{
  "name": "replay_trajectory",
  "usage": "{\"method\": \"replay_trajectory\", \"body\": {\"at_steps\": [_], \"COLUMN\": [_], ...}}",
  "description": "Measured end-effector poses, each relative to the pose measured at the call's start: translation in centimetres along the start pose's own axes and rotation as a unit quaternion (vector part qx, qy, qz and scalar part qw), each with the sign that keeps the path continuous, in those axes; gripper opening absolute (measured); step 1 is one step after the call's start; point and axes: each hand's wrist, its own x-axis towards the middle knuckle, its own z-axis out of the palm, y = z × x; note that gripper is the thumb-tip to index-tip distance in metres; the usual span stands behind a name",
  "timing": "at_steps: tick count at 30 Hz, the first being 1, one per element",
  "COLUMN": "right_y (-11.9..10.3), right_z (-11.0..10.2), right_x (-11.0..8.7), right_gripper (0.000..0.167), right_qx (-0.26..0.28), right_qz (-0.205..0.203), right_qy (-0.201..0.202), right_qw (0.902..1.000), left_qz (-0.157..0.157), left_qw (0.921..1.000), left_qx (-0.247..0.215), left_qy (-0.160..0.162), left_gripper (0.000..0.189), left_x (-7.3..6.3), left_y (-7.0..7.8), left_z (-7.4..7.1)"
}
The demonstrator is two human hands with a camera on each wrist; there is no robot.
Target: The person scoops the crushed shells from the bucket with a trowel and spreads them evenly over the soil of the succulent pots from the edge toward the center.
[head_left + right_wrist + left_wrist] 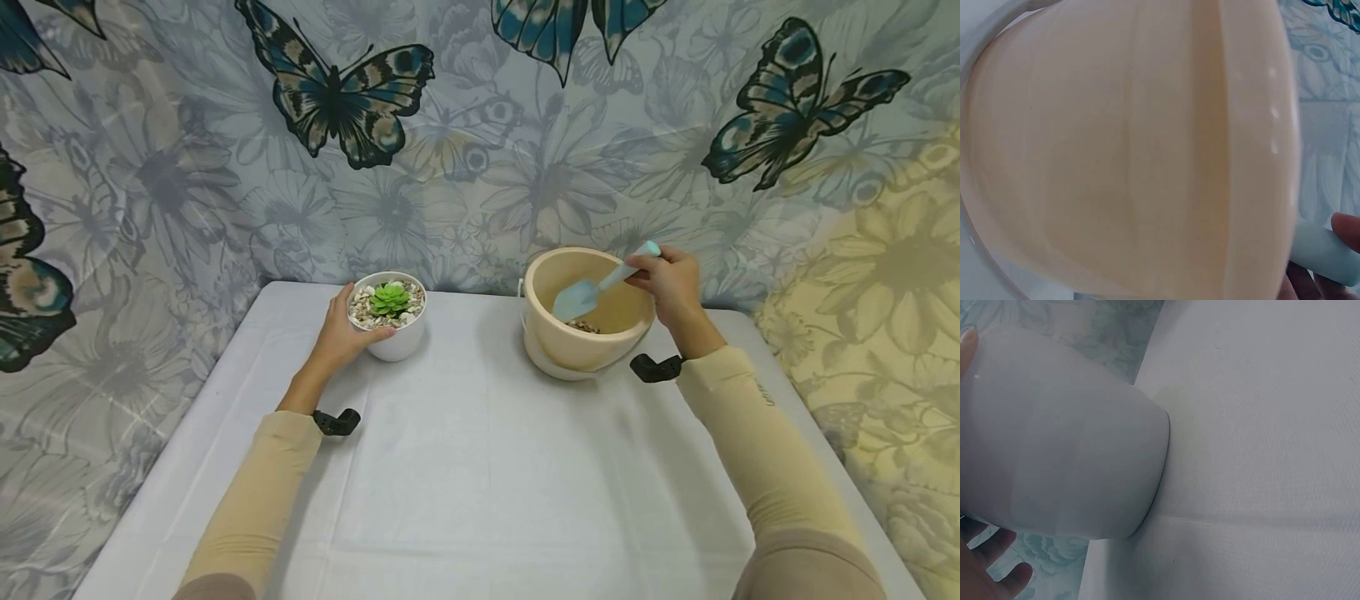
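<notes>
On the left, a white flowerpot (397, 340) stands on the table, holding pebbles and a small green succulent (389, 299). My left hand (343, 333) holds its side, thumb across the front and fingers round the far left; the pot's smooth wall (1066, 437) fills much of the left wrist view. My right hand (671, 287) grips the handle of a light blue trowel (576, 300). The trowel's blade is inside a cream bucket (555, 329), just above some pebbles (583, 326) at the bottom. In the right wrist view the bucket's wall (1085, 150) hides the blade.
A white cloth covers the table (450, 483). Behind it hangs a butterfly-and-flower fabric backdrop (465, 192), close to both containers. The bucket has a white handle (979, 44) hanging down its side.
</notes>
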Motion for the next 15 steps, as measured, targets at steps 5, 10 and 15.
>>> {"method": "replay_trajectory", "body": {"at_steps": [5, 10, 15], "right_y": [0.2, 0.6, 1.1], "right_z": [0.7, 1.4, 2.1], "right_x": [0.2, 0.3, 0.3], "right_gripper": [0.007, 0.008, 0.006], "right_qx": [-0.007, -0.006, -0.005], "right_qz": [0.018, 0.024, 0.035], "right_qy": [-0.018, -0.036, -0.058], "right_qw": [0.9997, 0.999, 0.9977], "left_qz": [-0.003, -0.004, -0.004], "left_qw": [1.0, 1.0, 1.0], "left_qx": [-0.001, 0.0, -0.002], "left_qy": [-0.002, -0.002, -0.002], "left_gripper": [0.12, 0.12, 0.12], "left_x": [0.0, 0.1, 0.1], "left_y": [0.1, 0.1, 0.1], "left_z": [0.0, 0.0, 0.1]}}
